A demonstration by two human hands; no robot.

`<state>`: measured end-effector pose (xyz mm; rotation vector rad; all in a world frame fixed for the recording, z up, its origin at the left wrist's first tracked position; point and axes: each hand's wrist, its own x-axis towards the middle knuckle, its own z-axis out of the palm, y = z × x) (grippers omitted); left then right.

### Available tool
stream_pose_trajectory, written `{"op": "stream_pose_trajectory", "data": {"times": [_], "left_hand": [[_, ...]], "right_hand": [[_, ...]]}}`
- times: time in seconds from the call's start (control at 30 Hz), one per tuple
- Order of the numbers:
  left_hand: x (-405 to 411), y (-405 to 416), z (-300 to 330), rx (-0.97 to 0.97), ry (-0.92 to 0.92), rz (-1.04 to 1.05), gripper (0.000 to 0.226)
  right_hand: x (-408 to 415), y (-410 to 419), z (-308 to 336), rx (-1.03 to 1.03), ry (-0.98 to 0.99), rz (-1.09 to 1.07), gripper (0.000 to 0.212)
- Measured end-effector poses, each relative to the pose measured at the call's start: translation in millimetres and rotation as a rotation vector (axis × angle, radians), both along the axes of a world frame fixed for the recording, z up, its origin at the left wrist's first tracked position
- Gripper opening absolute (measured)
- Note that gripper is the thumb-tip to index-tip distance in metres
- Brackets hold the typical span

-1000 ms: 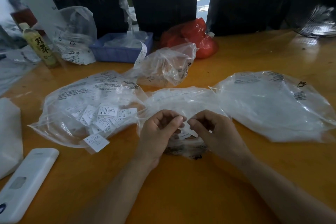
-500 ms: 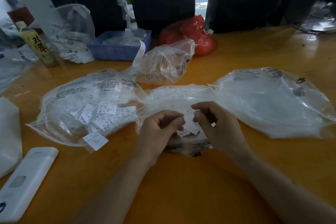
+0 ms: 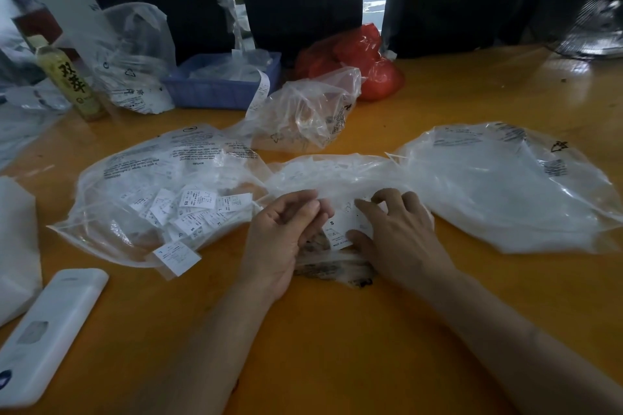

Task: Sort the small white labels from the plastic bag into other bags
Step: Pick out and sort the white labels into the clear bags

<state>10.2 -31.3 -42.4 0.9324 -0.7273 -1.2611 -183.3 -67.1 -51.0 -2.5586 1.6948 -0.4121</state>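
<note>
Nearest, low on the left of the orange surface (image 3: 337,347), a white remote-like device (image 3: 47,333), nothing to do with the sorting.

Just beyond, both hands at the mouth of the middle plastic bag (image 3: 337,175). Left hand (image 3: 283,232) with fingers curled inward, tips close together by the film; whether anything is pinched there cannot be told. Right hand (image 3: 394,232) spread wider, fingers bent, with thumb and forefinger holding a white label marked S (image 3: 344,226) against the crumpled bag; more labels seemingly bunched underneath, partly hidden.

Left of the hands, a clear bag holding many labels (image 3: 161,192), sizes XS, S and L legible, one label (image 3: 177,256) poking out at its near edge. Right of the hands, a large clear bag (image 3: 505,185) whose contents cannot be made out.

Judging from this: sorting under way, a good heap already in the left bag, the S label not yet dropped anywhere, and an unknown number left in the middle bag.

Farther back, a puffed clear bag (image 3: 303,111), a blue basket (image 3: 219,84), a red bag (image 3: 364,61) and a drink bottle (image 3: 67,81).
</note>
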Motion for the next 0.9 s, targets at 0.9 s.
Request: {"op": "stream_pose_trajectory", "data": {"times": [0.9], "left_hand": [[-1.5,3.0,5.8,0.062,-0.021,-0.043,0.018]], "right_hand": [[-13.7,-2.2,19.6,0.432,-1.268,-0.045,0.004]]}}
